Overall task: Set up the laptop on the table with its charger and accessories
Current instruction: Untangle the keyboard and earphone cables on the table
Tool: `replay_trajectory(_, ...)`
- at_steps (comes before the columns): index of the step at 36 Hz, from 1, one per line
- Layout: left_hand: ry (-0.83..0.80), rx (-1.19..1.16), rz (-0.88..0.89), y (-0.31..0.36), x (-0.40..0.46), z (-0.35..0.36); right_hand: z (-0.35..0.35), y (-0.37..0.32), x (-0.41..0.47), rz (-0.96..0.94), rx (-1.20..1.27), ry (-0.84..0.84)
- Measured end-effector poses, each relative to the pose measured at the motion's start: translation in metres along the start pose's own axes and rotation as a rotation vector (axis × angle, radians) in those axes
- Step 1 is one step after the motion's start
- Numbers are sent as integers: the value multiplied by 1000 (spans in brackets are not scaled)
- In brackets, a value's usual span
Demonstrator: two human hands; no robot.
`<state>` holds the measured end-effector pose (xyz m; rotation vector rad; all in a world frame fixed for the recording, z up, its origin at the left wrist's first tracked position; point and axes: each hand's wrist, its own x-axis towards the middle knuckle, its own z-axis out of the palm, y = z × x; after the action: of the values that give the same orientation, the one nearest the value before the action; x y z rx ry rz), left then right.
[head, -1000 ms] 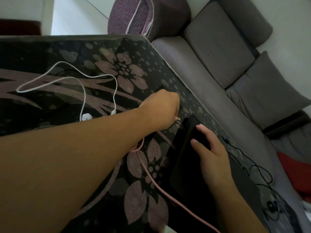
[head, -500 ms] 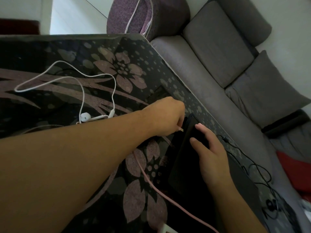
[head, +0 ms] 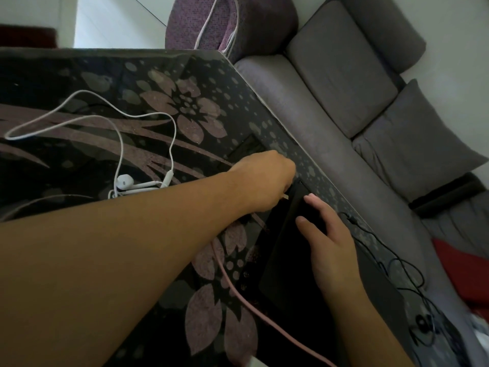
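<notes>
A closed black laptop [head: 288, 263] lies near the right edge of the dark floral glass table [head: 164, 83]. My right hand [head: 328, 242] rests flat on its lid, fingers spread. My left hand [head: 267, 178] reaches across and pinches the plug of a pink cable [head: 254, 305], whose metal tip sits right at the laptop's left side. The pink cable trails back toward me along the table. White wired earphones [head: 124, 181] lie left of my forearm, their cord looping across the table.
A thin black cable [head: 391, 258] runs along the table's right edge to a black earphone bundle [head: 423, 324]. A grey sofa [head: 330, 107] with cushions stands close beside the table. A purple pouf [head: 227, 19] with a white cord sits beyond the far corner.
My left hand has carried the pink cable's plug to the right, up to the laptop's side. The right hand has stayed on the lid. The earbuds came into sight past my forearm.
</notes>
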<state>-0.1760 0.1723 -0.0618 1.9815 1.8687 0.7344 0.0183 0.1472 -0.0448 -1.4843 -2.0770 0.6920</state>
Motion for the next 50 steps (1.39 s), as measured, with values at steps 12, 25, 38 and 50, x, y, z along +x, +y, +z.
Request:
replay_trajectory(12, 30, 25, 46, 3, -13, -7, 0, 6, 2, -14, 11, -1)
replay_trajectory(25, 22, -70, 68, -4, -11, 0, 0, 5, 1, -16, 51, -2)
replay_trajectory(38, 14, -22, 97, 0, -10, 0, 1, 6, 3, -18, 31, -1)
replay_trajectory(50, 116, -25, -10, -2, -16, -10, 0, 4, 0, -16, 37, -1)
